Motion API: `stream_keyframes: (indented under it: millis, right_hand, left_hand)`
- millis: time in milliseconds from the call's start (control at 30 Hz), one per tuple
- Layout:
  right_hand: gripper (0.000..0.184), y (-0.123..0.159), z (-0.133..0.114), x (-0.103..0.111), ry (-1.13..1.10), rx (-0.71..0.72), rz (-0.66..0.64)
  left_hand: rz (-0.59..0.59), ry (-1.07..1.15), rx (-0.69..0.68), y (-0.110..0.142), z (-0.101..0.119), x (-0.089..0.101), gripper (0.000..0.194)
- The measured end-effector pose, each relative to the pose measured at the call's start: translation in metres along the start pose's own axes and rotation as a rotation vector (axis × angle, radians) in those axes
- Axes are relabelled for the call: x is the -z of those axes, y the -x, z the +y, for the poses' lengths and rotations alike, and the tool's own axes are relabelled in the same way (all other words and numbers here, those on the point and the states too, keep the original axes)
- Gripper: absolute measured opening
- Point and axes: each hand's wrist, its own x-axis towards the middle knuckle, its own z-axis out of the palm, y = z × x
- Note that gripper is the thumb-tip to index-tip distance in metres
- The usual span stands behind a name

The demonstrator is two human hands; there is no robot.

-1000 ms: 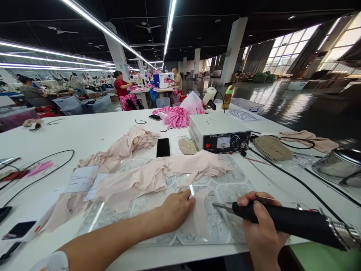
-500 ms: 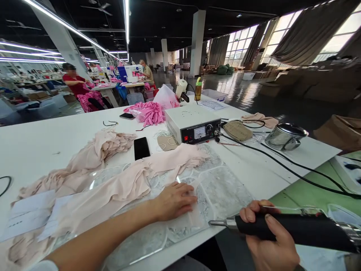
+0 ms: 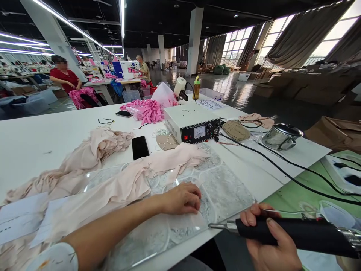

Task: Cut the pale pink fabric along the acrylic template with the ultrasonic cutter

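Note:
My left hand (image 3: 182, 198) rests over the clear patterned sheet (image 3: 227, 190), its fingers curled down at a thin piece of pale pink fabric (image 3: 190, 221). The fingertips are partly hidden, but the fabric runs under them. My right hand (image 3: 272, 241) is wrapped round a corded handheld cutter (image 3: 299, 233) with a black body and narrow metal tip. That tip points left, at the sheet's front edge, close to the fabric. A layered stack of pale pink fabric pieces (image 3: 121, 186) stretches across the sheet behind my left forearm.
A white control box (image 3: 191, 116) with a dial stands behind the sheet; its black cable (image 3: 270, 160) runs to the right. Around it are a phone (image 3: 140, 147), pink strips (image 3: 150, 111), another fabric pile (image 3: 87, 150) and a metal mug (image 3: 279, 137). Two people work farther back.
My left hand's fingers have curled in from a flatter pose, and the hand has shifted slightly right. My right hand still holds the cutter in nearly the same place. The view has shifted slightly.

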Motion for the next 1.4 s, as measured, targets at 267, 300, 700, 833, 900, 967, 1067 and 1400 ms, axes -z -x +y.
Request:
stream_keyframes:
  millis: [267,300,700,833,900,967,1067,1400]
  right_hand:
    - [0.024,0.004,0.001,-0.004,-0.015,-0.035,0.075]
    - [0.024,0.004,0.001,-0.004,-0.020,-0.037,0.084]
    - [0.020,0.005,0.008,-0.001,-0.049,-0.048,0.052]
    - [0.021,0.006,0.008,0.001,-0.062,-0.061,0.039]
    - [0.021,0.006,0.008,0.003,-0.069,-0.062,0.023]
    - [0.020,0.006,0.008,0.005,-0.071,-0.055,0.006]
    - [0.019,0.007,0.009,0.006,-0.060,-0.045,-0.016]
    - [0.020,0.007,0.009,0.009,-0.037,-0.051,-0.021]
  left_hand:
    - [0.033,0.081,0.000,0.001,-0.005,-0.004,0.006]
    - [0.038,0.089,-0.001,0.001,-0.006,-0.004,0.006]
    - [0.101,0.099,-0.091,0.007,-0.009,-0.007,0.001]
    - [0.076,0.010,-0.230,0.013,-0.002,-0.007,0.015]
    - [0.035,-0.081,-0.317,0.014,0.001,-0.007,0.016]
    - [-0.008,-0.164,-0.365,0.014,0.003,-0.006,0.015]
    - [-0.040,-0.251,-0.412,0.014,0.003,-0.003,0.016]
    - [-0.001,-0.414,-0.531,0.014,0.007,0.001,0.023]
